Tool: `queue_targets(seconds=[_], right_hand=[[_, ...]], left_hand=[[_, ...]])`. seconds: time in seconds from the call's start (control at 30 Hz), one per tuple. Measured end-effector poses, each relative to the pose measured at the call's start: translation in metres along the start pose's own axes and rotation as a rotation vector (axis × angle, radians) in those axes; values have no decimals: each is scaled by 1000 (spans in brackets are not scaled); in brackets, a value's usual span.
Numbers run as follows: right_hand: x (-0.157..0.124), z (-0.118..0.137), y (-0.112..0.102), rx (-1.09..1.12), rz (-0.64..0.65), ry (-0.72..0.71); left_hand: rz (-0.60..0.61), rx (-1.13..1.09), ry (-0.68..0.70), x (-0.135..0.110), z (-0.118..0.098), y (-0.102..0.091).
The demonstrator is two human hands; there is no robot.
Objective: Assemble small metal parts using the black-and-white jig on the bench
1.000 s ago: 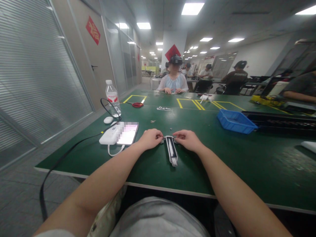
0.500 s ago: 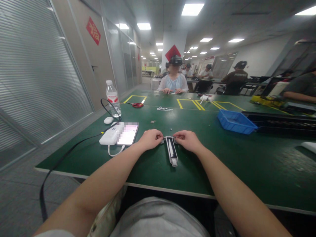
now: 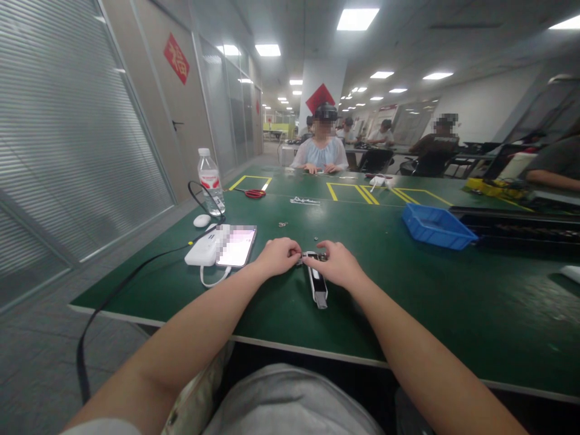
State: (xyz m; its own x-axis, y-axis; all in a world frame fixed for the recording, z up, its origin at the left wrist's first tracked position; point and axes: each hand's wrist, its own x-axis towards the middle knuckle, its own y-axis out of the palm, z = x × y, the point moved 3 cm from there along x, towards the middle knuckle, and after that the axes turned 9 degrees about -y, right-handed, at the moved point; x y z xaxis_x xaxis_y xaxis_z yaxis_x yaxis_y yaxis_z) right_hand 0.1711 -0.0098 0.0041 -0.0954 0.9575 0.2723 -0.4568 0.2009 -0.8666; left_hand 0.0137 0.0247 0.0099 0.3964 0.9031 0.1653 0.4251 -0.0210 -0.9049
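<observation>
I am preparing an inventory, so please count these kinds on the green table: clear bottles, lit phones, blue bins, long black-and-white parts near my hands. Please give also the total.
Clear bottle: 1
Lit phone: 1
Blue bin: 1
Long black-and-white part: 1
Total: 4

upper left: red diamond-shaped paper [image 3: 176, 58] on grey door [image 3: 189, 109] | left of centre: capped water bottle [image 3: 209, 184]; red-handled scissors [image 3: 255, 194] to its right | below bottle: white power bank [image 3: 199, 254] beside lit smartphone [image 3: 243, 246] | right of centre: blue plastic bin [image 3: 437, 228] | upper centre: co-worker [image 3: 319, 154] in pale-blue top | top: ceiling light panel [image 3: 357, 19]
</observation>
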Motion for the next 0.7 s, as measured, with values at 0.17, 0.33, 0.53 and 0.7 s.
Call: queue_targets(seconds=[0.17, 0.33, 0.53, 0.7], right_hand=[[-5, 12, 4, -34, 51, 49], [-2, 9, 0, -29, 24, 89], [-2, 9, -4, -66, 37, 103], [-2, 7, -3, -108, 37, 83]], left_hand=[[-14, 12, 3, -1, -1, -1], [-19, -19, 8, -3, -6, -4], [-23, -26, 55, -4, -8, 0], [-19, -29, 99, -3, -8, 5]])
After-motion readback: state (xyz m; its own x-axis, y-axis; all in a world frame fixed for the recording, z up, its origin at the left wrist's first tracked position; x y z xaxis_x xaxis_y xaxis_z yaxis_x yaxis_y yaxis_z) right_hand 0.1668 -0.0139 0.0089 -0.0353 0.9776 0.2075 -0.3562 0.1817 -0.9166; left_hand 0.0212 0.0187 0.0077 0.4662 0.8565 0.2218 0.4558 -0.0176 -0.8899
